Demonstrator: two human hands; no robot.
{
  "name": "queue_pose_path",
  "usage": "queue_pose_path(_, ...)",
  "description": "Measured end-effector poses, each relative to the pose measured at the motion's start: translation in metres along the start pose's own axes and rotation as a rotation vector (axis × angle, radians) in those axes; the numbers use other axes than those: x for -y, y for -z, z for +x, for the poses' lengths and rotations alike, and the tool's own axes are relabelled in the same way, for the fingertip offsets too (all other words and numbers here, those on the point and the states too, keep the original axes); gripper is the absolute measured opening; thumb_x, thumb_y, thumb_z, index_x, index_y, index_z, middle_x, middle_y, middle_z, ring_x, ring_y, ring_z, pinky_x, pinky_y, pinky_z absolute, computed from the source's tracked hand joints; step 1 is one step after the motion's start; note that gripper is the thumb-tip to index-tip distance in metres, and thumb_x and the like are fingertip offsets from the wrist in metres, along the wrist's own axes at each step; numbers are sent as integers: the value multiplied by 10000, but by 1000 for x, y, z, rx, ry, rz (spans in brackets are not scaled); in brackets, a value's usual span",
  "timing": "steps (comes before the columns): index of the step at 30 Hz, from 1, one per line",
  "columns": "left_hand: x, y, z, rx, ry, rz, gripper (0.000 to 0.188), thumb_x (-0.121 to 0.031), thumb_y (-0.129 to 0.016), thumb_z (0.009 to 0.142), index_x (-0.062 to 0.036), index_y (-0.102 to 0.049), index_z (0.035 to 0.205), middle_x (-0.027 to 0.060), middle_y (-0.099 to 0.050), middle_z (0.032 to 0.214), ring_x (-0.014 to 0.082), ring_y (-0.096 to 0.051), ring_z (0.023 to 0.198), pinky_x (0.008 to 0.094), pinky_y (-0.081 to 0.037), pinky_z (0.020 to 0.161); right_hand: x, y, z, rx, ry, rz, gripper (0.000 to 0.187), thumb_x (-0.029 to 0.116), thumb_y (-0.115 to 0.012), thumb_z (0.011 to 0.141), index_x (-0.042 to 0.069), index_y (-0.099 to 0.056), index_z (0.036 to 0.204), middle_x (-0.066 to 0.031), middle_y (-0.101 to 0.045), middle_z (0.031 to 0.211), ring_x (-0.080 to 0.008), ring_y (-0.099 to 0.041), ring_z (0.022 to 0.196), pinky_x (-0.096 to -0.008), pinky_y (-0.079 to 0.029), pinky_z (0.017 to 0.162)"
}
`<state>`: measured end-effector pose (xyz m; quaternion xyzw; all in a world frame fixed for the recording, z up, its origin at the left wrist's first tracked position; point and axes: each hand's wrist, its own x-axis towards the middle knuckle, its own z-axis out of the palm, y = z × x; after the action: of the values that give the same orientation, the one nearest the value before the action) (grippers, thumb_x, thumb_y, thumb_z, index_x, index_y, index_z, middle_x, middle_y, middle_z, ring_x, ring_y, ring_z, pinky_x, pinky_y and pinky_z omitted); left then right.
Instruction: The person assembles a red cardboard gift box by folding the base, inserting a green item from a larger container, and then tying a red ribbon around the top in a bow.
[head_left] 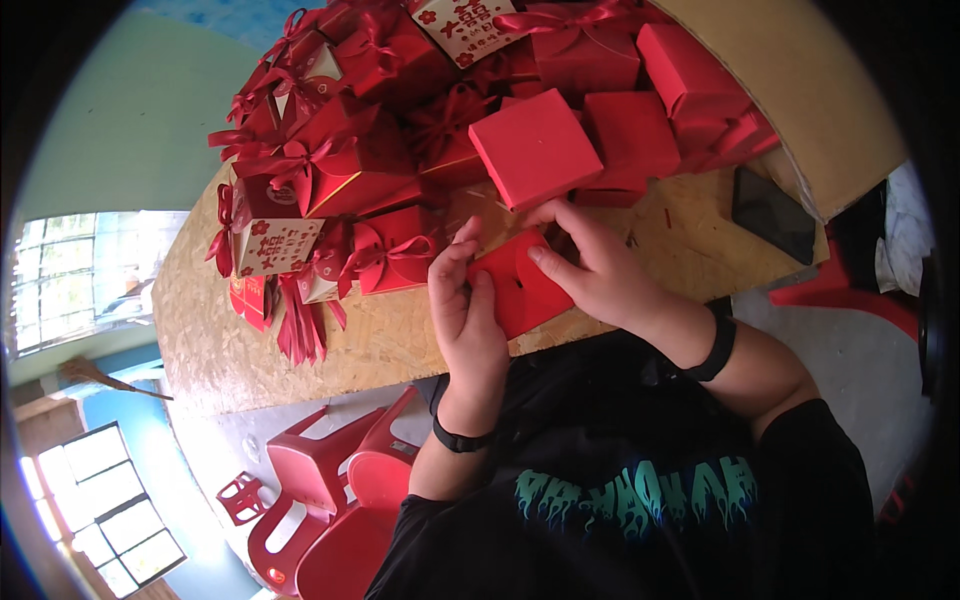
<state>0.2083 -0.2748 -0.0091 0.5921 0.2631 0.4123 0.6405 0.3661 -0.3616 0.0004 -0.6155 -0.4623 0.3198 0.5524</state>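
A red gift box point(520, 283), its top showing a small dark slot, is held between my two hands above the near edge of the wooden table point(215, 330). My left hand point(468, 310) grips its left side, thumb on the top face. From the right, my right hand point(592, 258) pinches the upper right part between thumb and fingers. The box's underside is hidden. Just beyond my hands lies a plain red box point(537, 148), tilted on the pile. A ribbon-tied red box point(392, 258) sits to the left of my left hand.
Many red boxes with bows cover the table's far side. Loose dark red ribbons point(302, 325) hang near the left edge. A dark flat phone-like object point(772, 215) lies at the right, beside a cardboard box point(800, 90). Red plastic chairs point(340, 480) stand below left.
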Motion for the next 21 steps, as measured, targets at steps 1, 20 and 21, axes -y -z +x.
queue_pose_path(1,0,1,1,20,-11,3,375,154,-401,977,-19,-532,1283,202,-519,1544,275,-449,1475,399,-286,1245,0,0,0,6,-16,5,284,43,-609,980,31,-577,1261,-63,-637,1099,-153,-631,1015,-306,-497,900)
queue_pose_path(20,-49,-1,-6,94,-430,937,156,1,-753,829,-50,-734,975,126,-668,1076,291,-601,913,386,-500,823,3,2,-19,57,43,147,417,166,-683,998,36,-553,1372,-125,-621,1249,-254,-620,1148,-367,-499,983)
queue_pose_path(21,-54,-1,-8,152,-333,872,159,0,-754,830,-49,-736,980,116,-673,1046,284,-602,881,375,-502,801,4,5,-19,73,30,155,433,162,-689,990,40,-550,1382,-120,-622,1247,-248,-615,1157,-364,-497,990)
